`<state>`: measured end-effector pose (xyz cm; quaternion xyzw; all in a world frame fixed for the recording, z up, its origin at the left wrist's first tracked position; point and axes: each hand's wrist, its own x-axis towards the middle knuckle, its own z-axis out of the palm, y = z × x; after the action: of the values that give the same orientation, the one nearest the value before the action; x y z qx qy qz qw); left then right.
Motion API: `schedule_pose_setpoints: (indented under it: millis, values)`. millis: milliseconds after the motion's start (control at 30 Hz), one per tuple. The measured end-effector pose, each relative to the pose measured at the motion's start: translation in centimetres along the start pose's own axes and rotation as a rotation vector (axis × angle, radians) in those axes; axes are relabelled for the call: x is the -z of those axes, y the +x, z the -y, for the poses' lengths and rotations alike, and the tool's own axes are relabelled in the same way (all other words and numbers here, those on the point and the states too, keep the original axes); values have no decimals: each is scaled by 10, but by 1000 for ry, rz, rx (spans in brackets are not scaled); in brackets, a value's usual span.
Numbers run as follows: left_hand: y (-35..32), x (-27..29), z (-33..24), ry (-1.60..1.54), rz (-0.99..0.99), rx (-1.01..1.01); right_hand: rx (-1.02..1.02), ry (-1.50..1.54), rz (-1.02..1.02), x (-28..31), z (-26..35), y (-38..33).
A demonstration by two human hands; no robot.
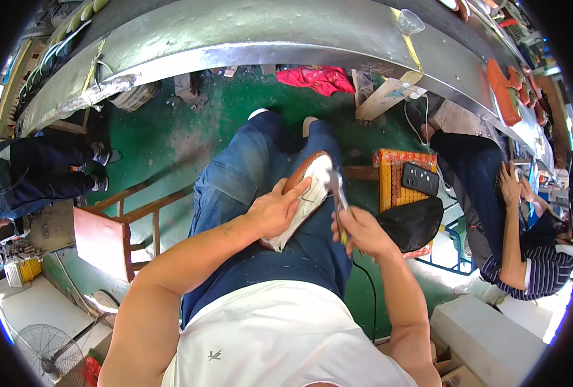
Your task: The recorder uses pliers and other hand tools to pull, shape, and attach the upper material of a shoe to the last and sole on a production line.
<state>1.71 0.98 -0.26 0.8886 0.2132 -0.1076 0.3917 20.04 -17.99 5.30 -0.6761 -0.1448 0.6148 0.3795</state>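
Across my lap lies a shoe point(311, 202) with its pale underside facing up and a brown upper showing along the edge. My left hand point(275, 209) grips its side, with fingers laid over the pale bottom. In my right hand point(360, 230) are metal pincers point(336, 187) with partly yellow handles. Their grey head meets the shoe's right edge near the toe; whether the jaws bite on the material cannot be made out.
A long metal-topped workbench point(235, 39) spans the far side. On my right a phone point(420, 179) lies on a patterned seat point(393, 187), beside a black cloth-like item point(413, 224). A wooden stool point(102, 242) stands left. Co-workers sit right point(480, 168) and stand left point(41, 164).
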Motion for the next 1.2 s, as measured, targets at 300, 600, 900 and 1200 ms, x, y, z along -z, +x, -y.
schedule_pose_setpoints:
  millis: [300, 600, 900, 1200]
  values:
    - [-10, -17, -7, -56, -56, 220, 418, -631, -145, -22, 6, 37]
    - [-39, -7, 32, -553, 127, -63, 415, -605, -142, -33, -5, 9]
    - [-38, 1, 46, -1166, 125, 44, 328, -239, -150, -4, 18, 18]
    - [26, 158, -45, -1735, 256, -218, 589, -266, -622, 115, 110, 14]
